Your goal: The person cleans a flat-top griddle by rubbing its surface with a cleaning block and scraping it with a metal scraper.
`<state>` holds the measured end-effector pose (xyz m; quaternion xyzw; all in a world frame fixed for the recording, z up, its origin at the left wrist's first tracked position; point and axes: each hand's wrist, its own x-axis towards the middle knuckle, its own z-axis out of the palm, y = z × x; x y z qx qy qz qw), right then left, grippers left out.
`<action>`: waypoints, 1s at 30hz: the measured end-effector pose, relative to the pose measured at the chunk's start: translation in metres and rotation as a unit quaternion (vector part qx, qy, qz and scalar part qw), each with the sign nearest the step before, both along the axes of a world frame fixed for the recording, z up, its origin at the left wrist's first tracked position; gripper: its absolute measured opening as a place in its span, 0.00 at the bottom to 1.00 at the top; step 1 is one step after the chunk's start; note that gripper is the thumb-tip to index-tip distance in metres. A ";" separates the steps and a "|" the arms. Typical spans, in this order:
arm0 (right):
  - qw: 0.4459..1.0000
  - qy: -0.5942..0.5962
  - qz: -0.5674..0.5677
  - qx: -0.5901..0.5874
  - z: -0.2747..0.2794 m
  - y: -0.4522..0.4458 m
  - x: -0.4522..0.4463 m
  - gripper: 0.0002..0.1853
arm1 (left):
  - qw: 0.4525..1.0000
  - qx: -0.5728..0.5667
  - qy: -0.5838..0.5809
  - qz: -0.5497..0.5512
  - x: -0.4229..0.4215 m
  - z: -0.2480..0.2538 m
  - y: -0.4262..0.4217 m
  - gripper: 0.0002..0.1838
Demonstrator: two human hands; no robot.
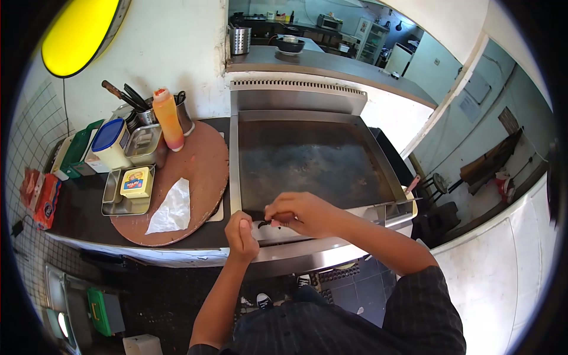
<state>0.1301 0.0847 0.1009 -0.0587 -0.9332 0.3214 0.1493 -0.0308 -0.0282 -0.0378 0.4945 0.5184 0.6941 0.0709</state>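
Observation:
Both of my hands are close together over the front edge of the flat-top griddle (307,163). My left hand (241,236) is curled into a fist near the front left corner, and whatever may be inside it is hidden. To its right, my right hand (302,216) has its thumb and fingers pressed together. A small dark thing (264,223) shows between the two hands, at the right fingertips; its kind is too small to tell. The griddle's dark cooking plate carries worn, lighter patches.
Left of the griddle, a round brown board (204,171) bears a white sheet (171,210) and an orange squeeze bottle (168,121). Beside them are a margarine tub (136,182) in a metal tray (112,204) and a blue-lidded container (110,142). A scraper (412,184) lies at the griddle's right.

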 end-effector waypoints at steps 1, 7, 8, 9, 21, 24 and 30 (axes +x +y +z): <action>1.000 -0.001 0.016 0.001 0.001 -0.006 0.009 0.12 | 0.999 0.027 0.023 0.018 0.001 -0.002 -0.001 0.11; 0.993 -0.092 0.007 -0.075 0.026 -0.031 0.042 0.11 | 0.993 0.097 -0.002 0.060 0.001 -0.006 -0.001 0.10; 0.993 -0.091 0.003 -0.076 0.024 -0.032 0.047 0.11 | 0.994 0.096 -0.002 0.057 0.004 -0.004 -0.003 0.10; 0.993 -0.045 -0.026 -0.108 0.020 -0.030 0.052 0.10 | 0.994 0.094 0.004 0.063 0.007 -0.002 -0.006 0.09; 0.817 0.266 -0.253 -0.445 -0.042 -0.015 0.091 0.10 | 0.916 -0.227 -0.227 -0.239 0.112 0.058 -0.020 0.13; 0.760 0.314 -0.269 -0.502 -0.057 -0.025 0.095 0.11 | 0.801 -0.266 -0.433 -0.315 0.121 0.068 -0.005 0.15; 0.729 0.292 -0.317 -0.532 -0.075 -0.048 0.120 0.15 | 0.668 -0.228 -0.629 -0.325 0.132 0.059 0.015 0.14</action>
